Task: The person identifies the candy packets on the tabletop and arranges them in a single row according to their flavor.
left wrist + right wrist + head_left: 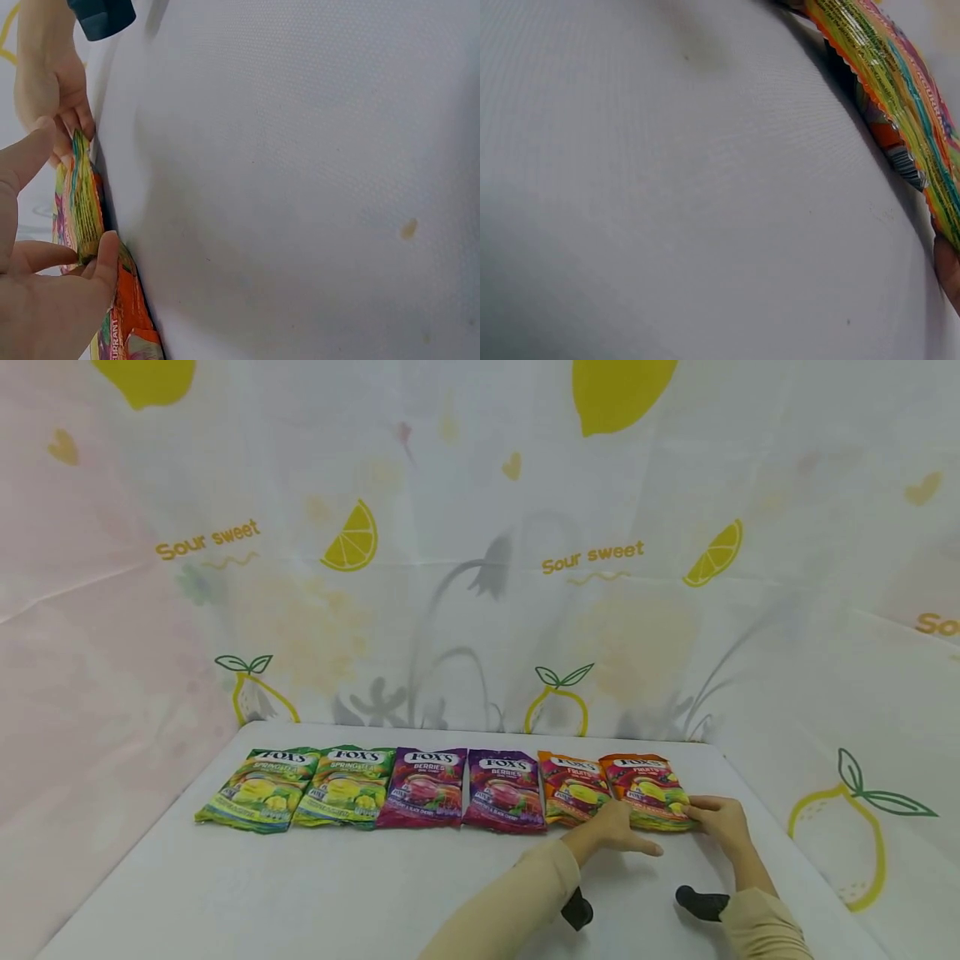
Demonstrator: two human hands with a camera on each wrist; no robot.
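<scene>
A red-and-orange Fox's Fruits candy bag (643, 789) lies at the right end of a row of candy bags. My left hand (611, 828) pinches its lower left corner, and my right hand (722, 820) holds the lower right corner. Seen in the left wrist view, the bag's crimped bottom edge (86, 206) stretches between both hands, slightly raised from the table. The right wrist view shows that striped edge (900, 97) with only a fingertip of the right hand (946, 271). Another orange Fruits bag (572, 789) lies just left, partly behind my left hand.
Farther left along the white table (300, 893) are two purple Berries bags (422, 789) (506, 793) and two green Spring Tea bags (345, 789) (258, 792). A lemon-printed cloth (465, 610) hangs behind. Black wrist devices (701, 903) sit below both hands.
</scene>
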